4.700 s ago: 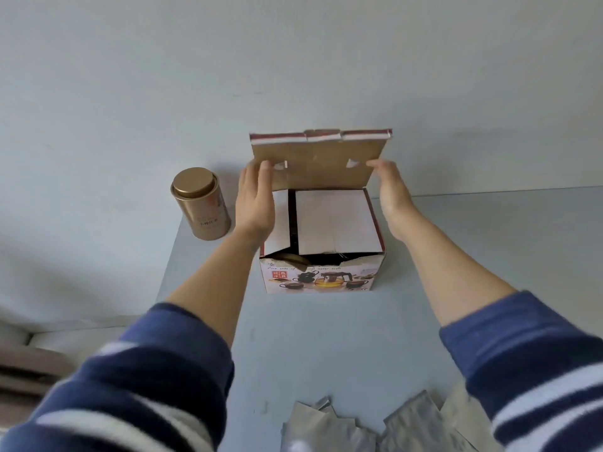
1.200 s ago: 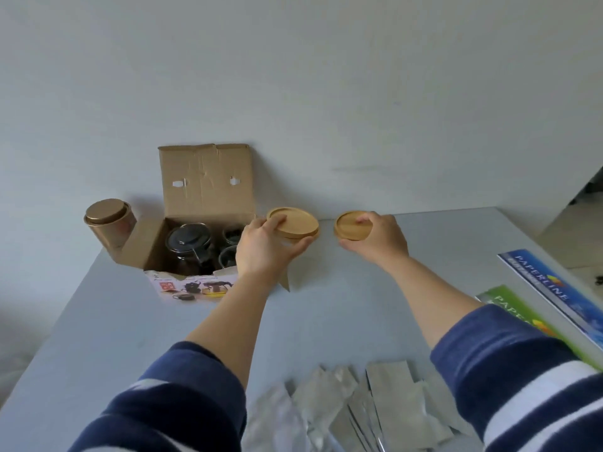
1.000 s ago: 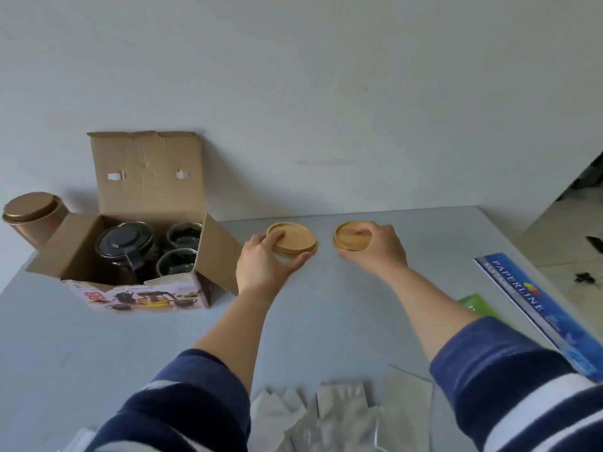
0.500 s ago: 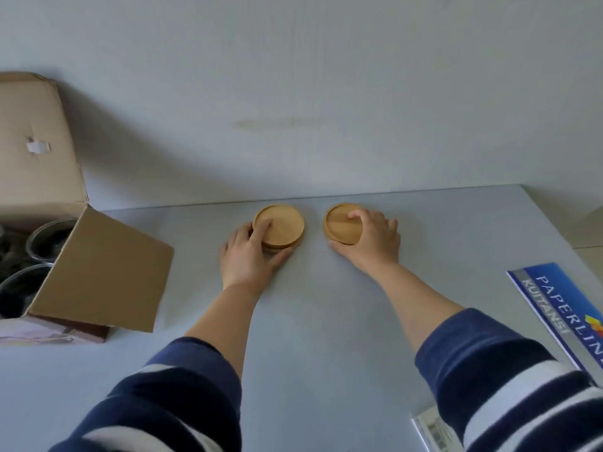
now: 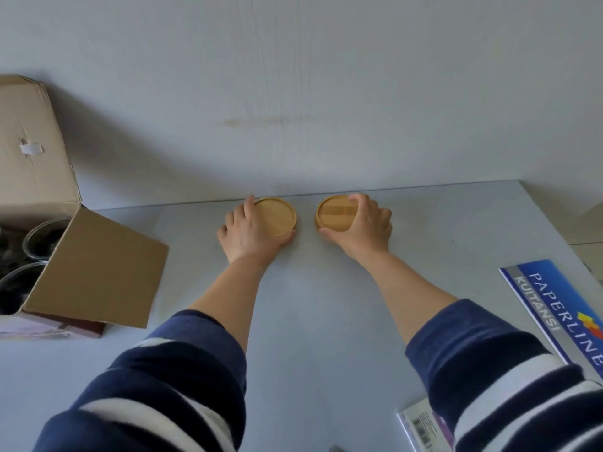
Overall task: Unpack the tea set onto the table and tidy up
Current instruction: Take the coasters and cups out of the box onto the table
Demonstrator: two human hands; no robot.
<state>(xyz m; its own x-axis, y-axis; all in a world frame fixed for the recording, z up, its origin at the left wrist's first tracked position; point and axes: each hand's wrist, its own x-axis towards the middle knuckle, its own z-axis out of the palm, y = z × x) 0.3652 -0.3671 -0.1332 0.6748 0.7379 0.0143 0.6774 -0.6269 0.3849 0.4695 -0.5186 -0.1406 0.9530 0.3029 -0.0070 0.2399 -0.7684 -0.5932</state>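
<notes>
**Both hands on the two wooden coasters at the back of the desk**

Your left hand [image 5: 249,231] grips the left round bamboo coaster [image 5: 276,216] from its near-left side: the thumb curls along the front rim and the fingers [image 5: 249,203] wrap the far-left edge. Your right hand [image 5: 367,225] holds the right round bamboo coaster [image 5: 336,213] the mirrored way, fingers curled over its far-right rim and the thumb at the front edge. Both coasters lie flat on the pale grey desk [image 5: 310,305], side by side and apart, close to the grey wall [image 5: 293,76] behind. The right coaster shows a darker band of wood across its face.

At the left edge of the desk stands the open brown cardboard box [image 5: 94,272], one flap hanging toward you and the lid flap standing up behind. Inside it you can see the rims of two clear glass cups [image 5: 42,233]; the rest of its contents are cut off. On the right lies a blue and white receipt book printed PAPERLINE KUITANSI [image 5: 561,308].
</notes>
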